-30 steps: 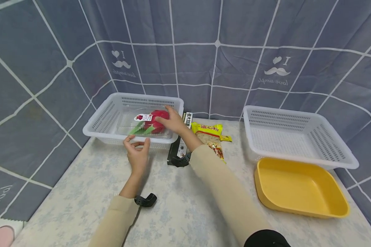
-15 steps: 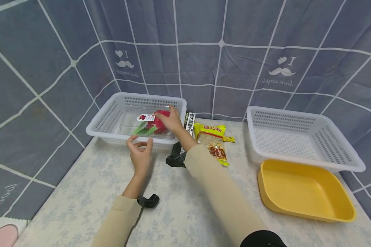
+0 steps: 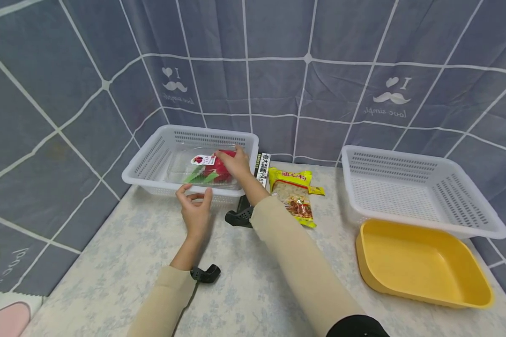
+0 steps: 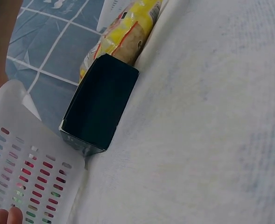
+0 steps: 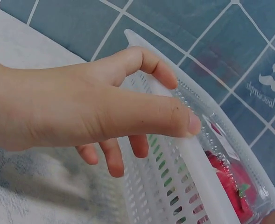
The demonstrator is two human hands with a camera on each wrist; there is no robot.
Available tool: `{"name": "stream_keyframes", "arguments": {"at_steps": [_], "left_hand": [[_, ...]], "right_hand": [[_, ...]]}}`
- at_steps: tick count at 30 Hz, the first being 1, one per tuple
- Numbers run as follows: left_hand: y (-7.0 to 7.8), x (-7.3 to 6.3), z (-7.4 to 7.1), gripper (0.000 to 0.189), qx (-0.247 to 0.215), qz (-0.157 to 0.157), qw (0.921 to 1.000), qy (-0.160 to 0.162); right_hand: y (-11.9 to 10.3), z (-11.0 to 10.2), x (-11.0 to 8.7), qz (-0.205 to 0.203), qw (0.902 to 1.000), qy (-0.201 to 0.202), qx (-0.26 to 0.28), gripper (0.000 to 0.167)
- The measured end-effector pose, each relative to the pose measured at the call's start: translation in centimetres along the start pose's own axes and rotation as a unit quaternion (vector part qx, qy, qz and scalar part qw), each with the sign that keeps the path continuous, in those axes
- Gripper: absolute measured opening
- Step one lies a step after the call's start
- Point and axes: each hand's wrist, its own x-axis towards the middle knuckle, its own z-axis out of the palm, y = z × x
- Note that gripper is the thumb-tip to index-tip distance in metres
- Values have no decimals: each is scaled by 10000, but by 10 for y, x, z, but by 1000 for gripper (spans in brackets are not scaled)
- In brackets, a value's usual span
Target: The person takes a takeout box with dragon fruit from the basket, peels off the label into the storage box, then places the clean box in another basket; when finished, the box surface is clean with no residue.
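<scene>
A clear plastic box (image 3: 181, 164), with a label and something red and green-leaved inside, lies in the left white basket (image 3: 145, 161). My right hand (image 3: 236, 164) holds the box at its right end, thumb on the lid. My left hand (image 3: 197, 213) grips the basket's front rim. In the right wrist view, the left hand (image 5: 114, 100) has thumb and forefinger at the rim, other fingers down outside the slotted wall. The left wrist view shows two fingertips (image 4: 9, 216) against that wall.
Right of the basket stand a dark pasta carton (image 3: 263, 167), partly behind the right arm, and a yellow macaroni bag (image 3: 293, 192). Farther right are another white basket (image 3: 388, 187) and a yellow tub (image 3: 421, 257). A grey checked curtain (image 3: 278, 89) hangs behind.
The scene has shifted slightly right in the head view. Both hands keep nearly the same places on the plastic box and the basket rim.
</scene>
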Motion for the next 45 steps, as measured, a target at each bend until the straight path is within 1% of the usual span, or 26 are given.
{"name": "stream_keyframes", "arguments": {"at_steps": [1,6,8,14,15,17,22,26,28,32,36,39,42,45], "left_hand": [[0,0,0,50,-4,-22,10000,1],[-30,8,4,52,79,42,9999,119],[-38,11,4,53,89,83,9999,122],[-6,2,-1,49,-2,77,9999,-69],[-2,1,-2,49,0,70,9999,-81],[1,0,-2,49,-21,30,10000,-85],[2,-2,-2,49,-29,-49,9999,-102],[0,-2,-1,49,-27,-53,9999,-111],[-1,-2,-1,49,-37,-51,9999,-112],[-1,-1,0,50,-45,-17,9999,-121],[0,-1,0,49,-14,-7,9999,-116],[0,0,0,49,6,-6,9999,-108],[0,-1,0,49,4,11,9999,-119],[0,-1,0,49,-9,36,9999,-129]], "right_hand": [[0,-1,0,30,10000,6,54,77],[-1,-3,1,96,9997,-36,215,74],[-2,-4,1,77,9997,-65,225,74],[-1,-1,0,6,9999,-142,75,71],[-1,-1,0,-3,9998,-181,27,71],[1,1,0,24,9997,-245,-77,70],[5,5,-1,208,9988,-388,-194,71],[6,6,-2,305,9986,-417,-98,73],[6,5,-1,303,9987,-417,13,74],[6,5,3,452,9967,-484,478,72],[6,5,6,708,9909,-650,940,73],[7,3,7,831,9852,-824,1250,79],[7,0,7,847,9794,-1068,1492,87],[8,-3,6,766,9749,-1392,1562,92]]}}
